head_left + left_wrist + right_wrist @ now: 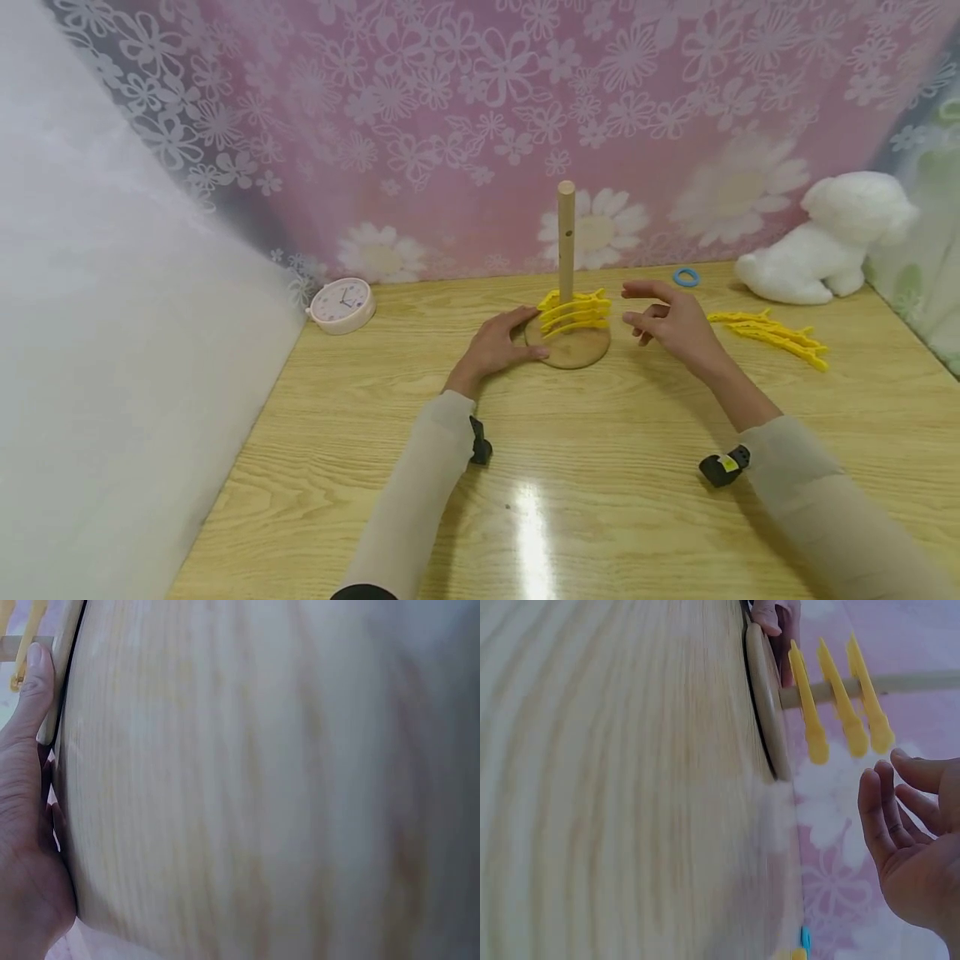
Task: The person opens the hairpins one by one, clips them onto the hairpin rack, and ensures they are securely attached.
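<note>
A wooden stand has a round base (573, 354) and an upright post (566, 242). Three curved yellow plastic pieces (844, 705) are stacked around the post, spaced apart in the right wrist view. My left hand (495, 343) grips the left edge of the base, fingers at the back and thumb at the front; its thumb (35, 682) lies on the base rim in the left wrist view. Just right of the stacked pieces, my right hand (678, 329) hovers with loosely bent fingers, holding nothing. More yellow pieces (780, 335) lie on the table behind that hand, to the right.
A pink round clock (341, 305) lies at the table's back left. Toward the back right are a blue ring (686, 284) and a white plush dog (832, 242). A pink flowered curtain (465, 150) borders the wooden table (600, 517) at the rear.
</note>
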Motion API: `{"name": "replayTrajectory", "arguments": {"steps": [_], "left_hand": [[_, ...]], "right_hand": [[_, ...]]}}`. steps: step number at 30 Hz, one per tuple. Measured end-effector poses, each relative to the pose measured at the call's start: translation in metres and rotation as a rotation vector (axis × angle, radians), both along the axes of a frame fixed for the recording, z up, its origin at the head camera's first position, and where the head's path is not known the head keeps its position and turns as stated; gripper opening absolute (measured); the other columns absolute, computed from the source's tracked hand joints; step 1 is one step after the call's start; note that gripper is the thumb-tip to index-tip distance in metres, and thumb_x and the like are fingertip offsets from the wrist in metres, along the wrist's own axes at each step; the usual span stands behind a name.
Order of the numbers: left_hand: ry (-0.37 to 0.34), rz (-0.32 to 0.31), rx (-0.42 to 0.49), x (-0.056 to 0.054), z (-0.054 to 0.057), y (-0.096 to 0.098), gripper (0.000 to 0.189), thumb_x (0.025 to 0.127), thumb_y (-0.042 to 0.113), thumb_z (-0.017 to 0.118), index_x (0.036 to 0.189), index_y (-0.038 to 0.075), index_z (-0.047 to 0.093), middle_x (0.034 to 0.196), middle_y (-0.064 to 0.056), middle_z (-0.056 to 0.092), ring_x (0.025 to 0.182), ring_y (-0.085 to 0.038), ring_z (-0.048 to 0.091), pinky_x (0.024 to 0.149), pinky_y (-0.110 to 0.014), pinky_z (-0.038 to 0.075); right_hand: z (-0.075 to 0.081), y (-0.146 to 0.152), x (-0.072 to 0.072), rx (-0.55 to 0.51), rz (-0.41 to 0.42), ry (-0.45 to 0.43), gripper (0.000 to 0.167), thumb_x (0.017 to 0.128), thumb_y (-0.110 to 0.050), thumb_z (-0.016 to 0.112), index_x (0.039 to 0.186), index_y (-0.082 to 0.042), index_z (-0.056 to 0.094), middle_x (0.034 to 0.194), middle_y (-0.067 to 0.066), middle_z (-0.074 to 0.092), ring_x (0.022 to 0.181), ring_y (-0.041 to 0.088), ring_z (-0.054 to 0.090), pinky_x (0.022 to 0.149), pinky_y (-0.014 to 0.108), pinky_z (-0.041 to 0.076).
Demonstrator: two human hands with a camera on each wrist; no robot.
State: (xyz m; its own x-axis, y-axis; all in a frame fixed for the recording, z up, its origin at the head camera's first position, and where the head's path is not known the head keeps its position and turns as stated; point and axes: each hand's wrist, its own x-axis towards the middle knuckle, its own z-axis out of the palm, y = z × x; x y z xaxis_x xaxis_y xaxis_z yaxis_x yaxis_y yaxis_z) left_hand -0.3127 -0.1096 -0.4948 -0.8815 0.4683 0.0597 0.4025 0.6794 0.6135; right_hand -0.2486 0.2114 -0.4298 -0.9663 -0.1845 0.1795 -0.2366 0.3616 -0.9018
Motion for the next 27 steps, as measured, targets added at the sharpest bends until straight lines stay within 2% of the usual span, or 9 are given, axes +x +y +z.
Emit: {"name": "replayTrajectory", "arguments": {"steps": [8,15,23,25,27], "left_hand": [[0.001,0.017,0.009,0.003,0.0,0.001,0.086,0.085,0.061,0.079,0.159,0.036,0.044,0.167,0.005,0.037,0.154,-0.021,0.034,0.125,-0.047,0.029],[-0.009,0.002,0.005,0.005,0.0,0.003,0.085,0.087,0.059,0.079,0.16,0.034,0.043,0.168,0.002,0.036,0.155,-0.023,0.032,0.126,-0.047,0.027],[0.007,-0.005,0.004,0.004,0.0,0.003,0.087,0.088,0.059,0.078,0.161,0.032,0.041,0.168,0.002,0.035,0.156,-0.026,0.029,0.127,-0.048,0.023],[0.005,-0.001,0.005,0.003,0.0,0.003,0.087,0.087,0.059,0.078,0.161,0.033,0.041,0.168,0.002,0.035,0.156,-0.026,0.029,0.128,-0.047,0.022],[0.001,-0.001,0.008,0.003,0.0,0.002,0.087,0.087,0.06,0.078,0.161,0.033,0.041,0.168,0.002,0.035,0.156,-0.026,0.028,0.128,-0.047,0.022]], "right_hand": [[-0.009,0.055,0.014,0.057,-0.077,-0.061,0.054,0.102,-0.021,0.071,0.15,-0.004,0.053,0.121,-0.02,0.061,0.078,0.018,0.07,0.067,0.035,0.062],[-0.017,0.105,0.026,0.144,-0.145,-0.06,0.053,0.101,-0.021,0.072,0.144,0.002,0.053,0.108,-0.033,0.059,0.075,0.011,0.069,0.061,0.031,0.061],[-0.019,0.161,0.044,0.293,-0.26,-0.096,0.054,0.103,-0.026,0.069,0.142,0.007,0.053,0.096,-0.033,0.058,0.07,0.009,0.069,0.058,0.03,0.06],[-0.021,0.173,0.049,0.341,-0.299,-0.108,0.053,0.103,-0.026,0.069,0.141,0.008,0.054,0.099,-0.023,0.062,0.067,0.01,0.068,0.057,0.031,0.059],[-0.023,0.184,0.052,0.388,-0.334,-0.12,0.05,0.103,-0.025,0.068,0.139,0.008,0.055,0.105,-0.004,0.067,0.066,0.01,0.067,0.055,0.032,0.058]]}}
